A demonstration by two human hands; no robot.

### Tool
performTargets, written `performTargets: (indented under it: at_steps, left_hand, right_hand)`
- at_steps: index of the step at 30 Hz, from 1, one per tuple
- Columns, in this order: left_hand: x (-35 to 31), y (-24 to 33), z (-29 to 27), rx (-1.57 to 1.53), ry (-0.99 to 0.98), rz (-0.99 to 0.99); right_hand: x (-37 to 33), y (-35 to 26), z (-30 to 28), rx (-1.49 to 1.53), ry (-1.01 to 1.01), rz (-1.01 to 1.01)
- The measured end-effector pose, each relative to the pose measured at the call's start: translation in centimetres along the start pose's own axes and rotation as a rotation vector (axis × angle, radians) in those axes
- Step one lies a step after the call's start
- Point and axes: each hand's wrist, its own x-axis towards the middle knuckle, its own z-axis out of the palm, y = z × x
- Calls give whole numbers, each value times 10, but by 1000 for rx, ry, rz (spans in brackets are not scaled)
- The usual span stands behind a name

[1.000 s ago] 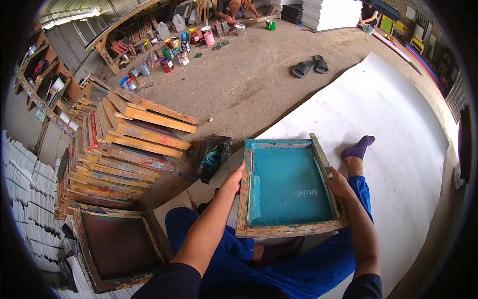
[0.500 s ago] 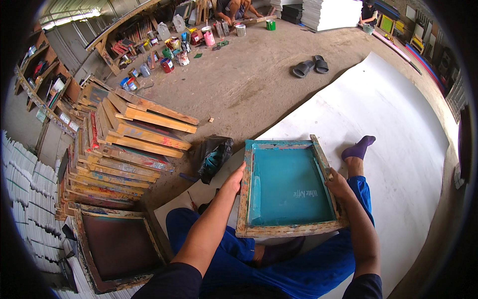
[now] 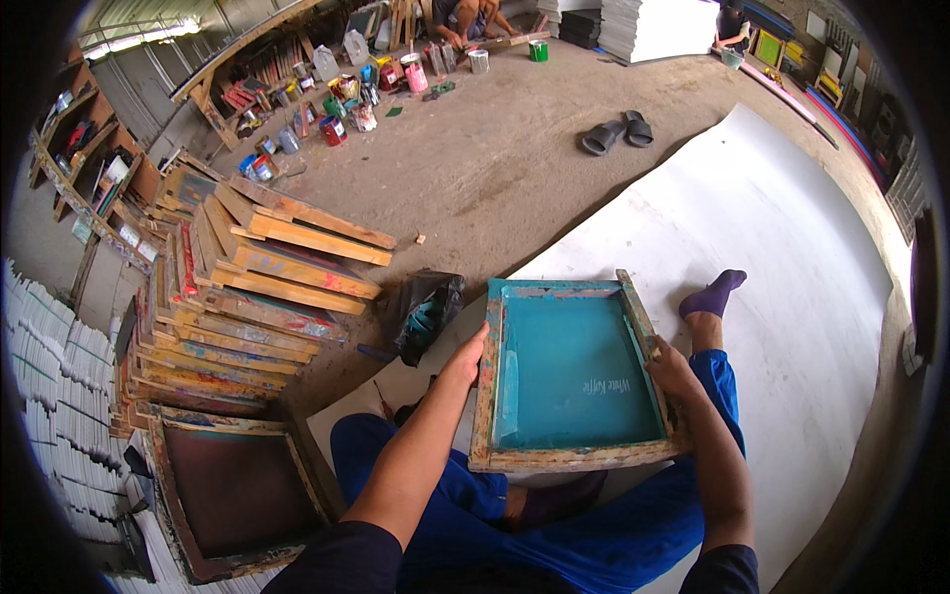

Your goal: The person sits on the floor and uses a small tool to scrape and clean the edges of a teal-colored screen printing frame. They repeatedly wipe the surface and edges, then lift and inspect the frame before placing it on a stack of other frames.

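Observation:
Above my lap I hold a screen printing frame [image 3: 554, 460], with a worn, paint-stained wooden border and a teal mesh [image 3: 564, 346] carrying a small patch of pale lettering. My left hand [image 3: 471, 354] is closed around its left side, mostly at the outer edge. On the opposite side my right hand [image 3: 673, 371] grips the wood, its fingertips partly hidden behind the rail. Just beyond my left forearm, a crumpled black plastic bag [image 3: 427, 315] with teal stains lies near the edge of a white sheet [image 3: 792, 257], on which I sit.
A tall stack of wooden frames [image 3: 237, 307] stands at the left. Nearer, a dark brown screen frame [image 3: 233, 485] rests beside piles of white sheets [image 3: 59, 376]. Black sandals [image 3: 618, 134] lie on the floor. Paint cans [image 3: 332, 129] and two other people [image 3: 465, 22] are farther off.

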Motion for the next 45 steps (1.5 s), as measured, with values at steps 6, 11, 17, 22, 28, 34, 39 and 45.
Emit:
performTargets:
  at_steps: [6, 11, 17, 22, 28, 34, 39, 45]
  left_hand:
    - [-9, 1, 6, 36, 38, 13]
    - [2, -1, -2, 38, -14, 31]
    - [1, -2, -3, 39, -21, 28]
    - [-2, -2, -2, 23, -27, -15]
    - [-5, -4, 1, 51, 12, 9]
    - [-22, 8, 11, 100, 28, 12]
    - [-53, 24, 29, 40, -17, 88]
    - [-96, 32, 44, 161, 223, 276]
  right_hand:
    - [1, 1, 2, 45, -12, 13]
    - [1, -3, 3, 39, 6, 20]
    - [-3, -5, 2, 77, -16, 28]
    - [-5, -7, 2, 25, -26, 58]
    - [-9, -4, 4, 129, -10, 91]
    - [-12, -4, 13, 186, 108, 90]
    - [-12, -1, 24, 192, 276, 104]
    - [-20, 2, 26, 311, 331, -7]
